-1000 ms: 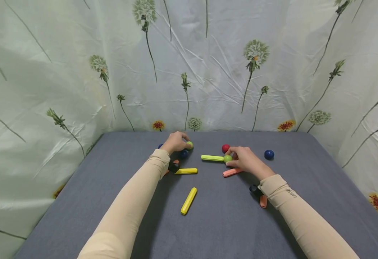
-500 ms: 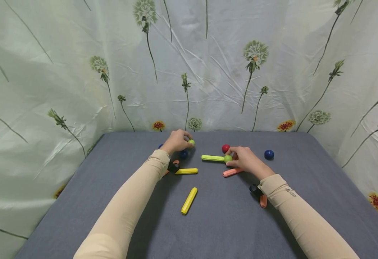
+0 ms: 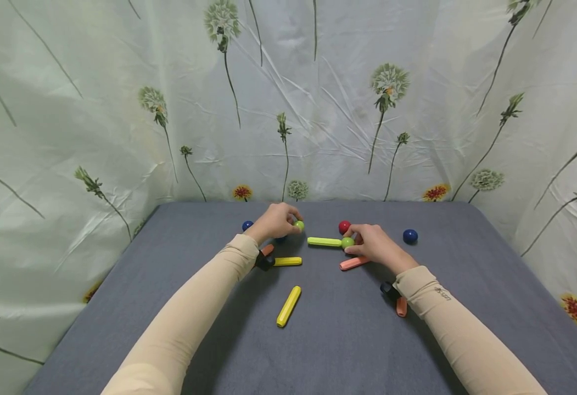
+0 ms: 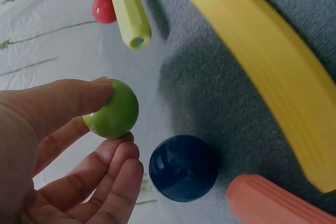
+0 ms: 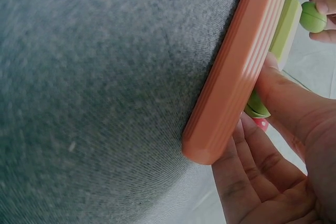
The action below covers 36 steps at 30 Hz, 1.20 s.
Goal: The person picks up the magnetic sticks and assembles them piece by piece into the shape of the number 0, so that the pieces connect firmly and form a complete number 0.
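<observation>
My left hand [image 3: 277, 220] pinches a green ball [image 4: 113, 109] between thumb and fingertips, with the other fingers loosely bent. A dark blue ball [image 4: 184, 168] sits on the cloth just below that hand, mostly hidden in the head view. To the right lies a light green ridged stick [image 3: 324, 241], its hollow left end facing the held ball across a gap. At its right end is a second green ball [image 3: 347, 243], which my right hand [image 3: 377, 242] grips by thumb and fingers. Beside the right thumb lies an orange stick [image 5: 236, 72], partly under the hand in the head view.
A red ball [image 3: 345, 226] lies behind the right hand, and blue balls stand at far right [image 3: 410, 236] and left [image 3: 247, 225]. Two yellow sticks [image 3: 289, 306] lie mid-table. More orange sticks [image 3: 402, 307] lie partly beneath the wrists. A flowered curtain [image 3: 332, 109] hangs behind.
My left hand has carried its green ball to the right, nearer the green stick, uncovering more of the left blue ball. The right hand has stayed in place on its ball.
</observation>
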Each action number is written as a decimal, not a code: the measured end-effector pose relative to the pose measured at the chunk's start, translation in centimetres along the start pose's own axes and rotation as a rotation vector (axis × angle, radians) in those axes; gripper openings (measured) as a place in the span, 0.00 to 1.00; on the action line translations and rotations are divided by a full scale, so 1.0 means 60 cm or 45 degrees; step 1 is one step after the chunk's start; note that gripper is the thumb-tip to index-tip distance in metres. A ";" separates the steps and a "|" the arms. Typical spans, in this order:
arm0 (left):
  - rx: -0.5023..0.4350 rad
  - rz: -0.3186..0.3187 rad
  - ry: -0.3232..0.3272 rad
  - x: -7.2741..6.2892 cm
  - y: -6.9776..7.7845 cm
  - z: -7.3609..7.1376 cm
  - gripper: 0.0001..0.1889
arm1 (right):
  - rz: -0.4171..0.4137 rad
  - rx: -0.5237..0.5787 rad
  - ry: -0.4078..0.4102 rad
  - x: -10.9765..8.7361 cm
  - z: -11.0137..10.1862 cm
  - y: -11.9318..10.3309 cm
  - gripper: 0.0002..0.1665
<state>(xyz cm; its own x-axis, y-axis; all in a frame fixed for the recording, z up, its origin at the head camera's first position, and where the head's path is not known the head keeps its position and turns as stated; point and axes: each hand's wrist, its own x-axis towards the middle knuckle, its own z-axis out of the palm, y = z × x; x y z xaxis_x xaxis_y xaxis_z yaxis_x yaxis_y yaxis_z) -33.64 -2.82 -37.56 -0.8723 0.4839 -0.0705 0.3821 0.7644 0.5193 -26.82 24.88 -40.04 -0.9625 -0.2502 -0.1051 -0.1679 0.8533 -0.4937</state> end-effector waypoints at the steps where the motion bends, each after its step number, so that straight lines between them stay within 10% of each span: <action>1: 0.005 0.004 -0.007 -0.002 0.001 0.001 0.19 | 0.004 0.000 0.000 0.001 0.000 0.000 0.22; 36: 0.171 0.048 -0.057 -0.031 0.027 0.037 0.15 | 0.013 0.009 0.014 -0.002 0.002 0.000 0.20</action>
<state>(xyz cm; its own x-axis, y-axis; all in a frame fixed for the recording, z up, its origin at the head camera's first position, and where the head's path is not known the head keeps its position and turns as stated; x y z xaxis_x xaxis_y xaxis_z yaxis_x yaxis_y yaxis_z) -30.69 -1.54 -38.50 -0.8431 0.5298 -0.0926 0.4544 0.7938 0.4042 -26.67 24.83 -40.13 -0.9665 -0.2362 -0.1006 -0.1565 0.8527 -0.4984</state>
